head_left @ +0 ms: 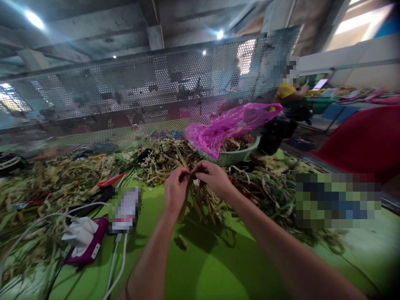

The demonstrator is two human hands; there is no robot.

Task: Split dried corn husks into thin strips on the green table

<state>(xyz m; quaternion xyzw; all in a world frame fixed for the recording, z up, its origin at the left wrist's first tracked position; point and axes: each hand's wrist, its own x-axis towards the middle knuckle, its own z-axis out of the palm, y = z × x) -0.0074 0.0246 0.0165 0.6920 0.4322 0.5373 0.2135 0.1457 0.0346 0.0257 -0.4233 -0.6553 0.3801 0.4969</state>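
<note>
My left hand (175, 189) and my right hand (214, 178) meet fingertip to fingertip above the green table (206, 271). Both are closed in a pinch on a bunch of long dried leaf strips (210, 206), whose ends stick out above and hang below the fingers. What exactly lies between the fingertips is too small to make out. Just beyond the hands, a pale green basket (233, 157) holds dry scraps, and a pink plastic bag (215, 135) drapes over its rim.
Heaps of dried leaves (93, 166) spread at left and right. A red-handled cutter (112, 179), a phone (126, 210) on a cable and a purple power strip (89, 246) with white plugs lie at left. A perforated metal screen (125, 100) stands behind; a person (286, 91) sits beyond.
</note>
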